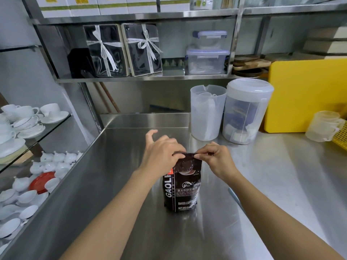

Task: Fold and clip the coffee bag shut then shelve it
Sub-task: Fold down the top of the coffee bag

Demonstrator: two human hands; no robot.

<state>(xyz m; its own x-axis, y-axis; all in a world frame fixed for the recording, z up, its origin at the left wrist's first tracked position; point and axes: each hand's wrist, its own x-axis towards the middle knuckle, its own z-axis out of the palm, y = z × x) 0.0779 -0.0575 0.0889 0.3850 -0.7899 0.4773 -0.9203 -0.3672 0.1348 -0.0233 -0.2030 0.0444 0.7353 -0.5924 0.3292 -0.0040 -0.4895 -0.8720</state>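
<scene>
Item: coffee bag (182, 192), dark, upright on the steel counter (131, 212), near centre. We pinch its folded top edge at both corners: left hand (161, 154) on the left corner, right hand (216, 158) on the right. Far right: two clear plastic containers (207, 113), yellow board (308, 94). Shelf (142, 78) above.

Steel table (131, 184) fills the middle; steel shelf (142, 77) at twelve o'clock, glass shelf (47, 128) with cups at nine.

The bag (181, 188) stands mid-worktop (116, 203); a jug (206, 113) and a jar (246, 111) sit at the back edge, the jug left of the jar.
</scene>
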